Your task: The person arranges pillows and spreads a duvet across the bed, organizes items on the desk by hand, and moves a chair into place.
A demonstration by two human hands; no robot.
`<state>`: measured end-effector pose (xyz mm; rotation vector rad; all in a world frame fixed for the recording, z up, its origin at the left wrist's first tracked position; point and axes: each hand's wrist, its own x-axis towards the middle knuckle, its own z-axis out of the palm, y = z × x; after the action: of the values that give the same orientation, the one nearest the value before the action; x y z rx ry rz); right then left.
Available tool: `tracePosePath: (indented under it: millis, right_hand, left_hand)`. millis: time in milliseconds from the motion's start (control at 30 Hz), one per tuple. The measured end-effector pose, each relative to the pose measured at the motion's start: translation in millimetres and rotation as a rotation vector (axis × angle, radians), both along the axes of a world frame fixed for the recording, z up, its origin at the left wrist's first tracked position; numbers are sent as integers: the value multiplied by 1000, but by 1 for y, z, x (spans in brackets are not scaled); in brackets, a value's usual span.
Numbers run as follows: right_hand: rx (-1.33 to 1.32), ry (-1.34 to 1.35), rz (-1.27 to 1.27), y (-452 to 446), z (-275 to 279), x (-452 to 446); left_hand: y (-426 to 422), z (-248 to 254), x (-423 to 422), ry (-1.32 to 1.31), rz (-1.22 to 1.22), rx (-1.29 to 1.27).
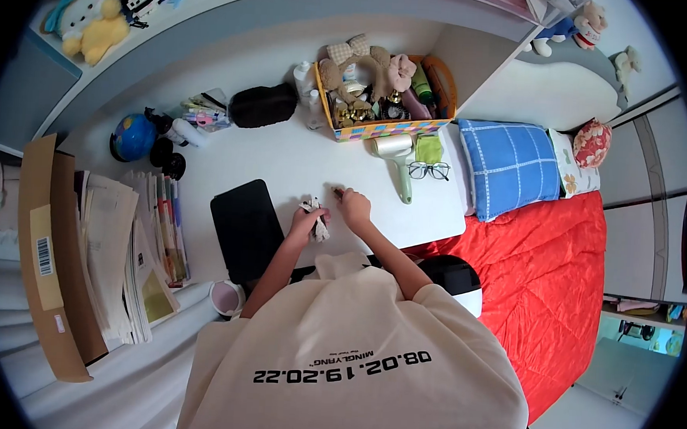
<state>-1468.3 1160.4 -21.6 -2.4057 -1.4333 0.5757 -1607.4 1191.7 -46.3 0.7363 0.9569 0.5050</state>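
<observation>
My left hand (pixel 304 223) is closed around a crumpled white bundle with dark marks (pixel 317 222), whose kind I cannot make out; it sticks out above and beside the fingers. To its right, my right hand (pixel 354 209) is closed in a pinch over the white desk (pixel 284 158). A small dark brown thing (pixel 338 191) shows at the right fingertips, too small to name. The two hands are close together but apart. Left of my left hand lies a flat black tablet-like slab (pixel 246 226).
Behind the hands stand a patterned box of toiletries (pixel 391 130) and a black pouch (pixel 263 105). A lint roller (pixel 404 175) and glasses (pixel 429 171) lie right. A globe (pixel 134 137), papers in a cardboard box (pixel 53 277) and a mug (pixel 226 298) are left; a red-covered bed (pixel 534 279) adjoins.
</observation>
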Motion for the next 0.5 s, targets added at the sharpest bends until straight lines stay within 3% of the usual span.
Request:
tracePosePath:
  millis: [133,367,433,500]
  right_hand:
    - [-58,2,124,-4,9,-2]
    - [-48,-147,158,-2,-12,-11]
    - [-5,-296,156,-1,-16,-13]
    - [-26,-242,87,1,-14,-12]
  left_hand:
    - [-1,-1,9,32,34,1]
    - [5,-6,9,81,58,12]
    - [7,-5,10,93,62,22]
    - [8,-3,11,64,104,-13]
